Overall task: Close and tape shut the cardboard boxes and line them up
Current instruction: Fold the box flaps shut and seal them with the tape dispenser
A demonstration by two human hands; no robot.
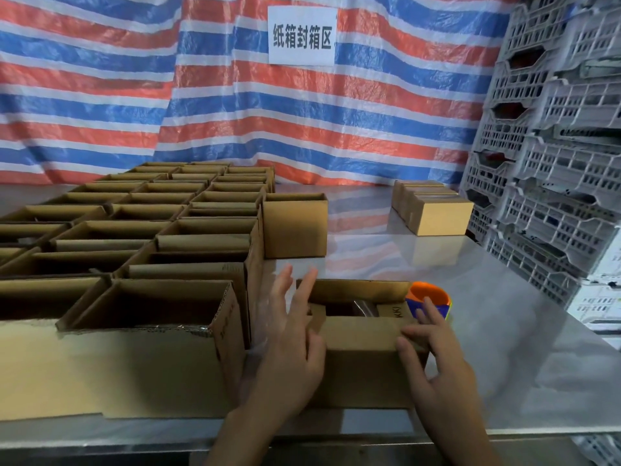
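The box (363, 364) seems light and stiff; the spread left hand (292, 334) steadies nine o'clock, and the right hand (433, 364) pinches its three-o'clock corner.

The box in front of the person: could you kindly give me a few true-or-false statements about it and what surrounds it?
1. The box is still open on top. True.
2. The left hand holds a tape roll. False: its straight fingers lie along the box's left side and hold nothing.
3. An orange-and-blue tool sits behind the box's right corner. True.
4. The closed boxes stand at the left of the table. False: they stand far right, beside the grey crates.
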